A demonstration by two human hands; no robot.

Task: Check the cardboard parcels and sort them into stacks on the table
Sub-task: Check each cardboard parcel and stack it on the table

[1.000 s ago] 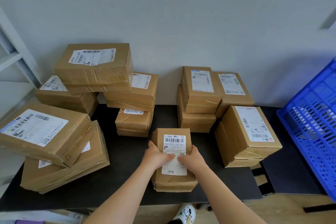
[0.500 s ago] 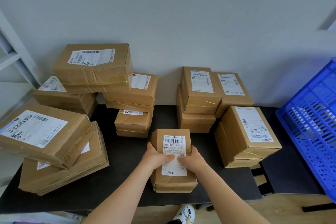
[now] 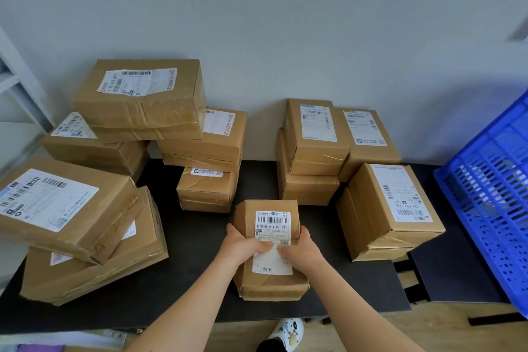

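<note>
A small cardboard parcel (image 3: 268,280) with a white barcode label lies on the black table (image 3: 200,237) near its front edge. My left hand (image 3: 243,246) grips its left side, thumb behind, fingers over the label. My right hand (image 3: 300,248) grips the right side the same way. Both sets of fingertips nearly meet on the label. Stacks of larger parcels stand around: a tall pile (image 3: 140,103) at the back left, two big flat ones (image 3: 65,208) at the left, a pile (image 3: 314,134) at the back right, and one box (image 3: 391,208) at the right.
A blue plastic crate (image 3: 491,194) stands at the right edge over a second black surface (image 3: 451,271). A grey wall backs the table. White shelving (image 3: 17,94) shows at the far left. My shoe (image 3: 288,331) is on the wooden floor below the table's front edge.
Almost nothing moves. Both hands keep their hold on the small parcel, and the view shifts slightly.
</note>
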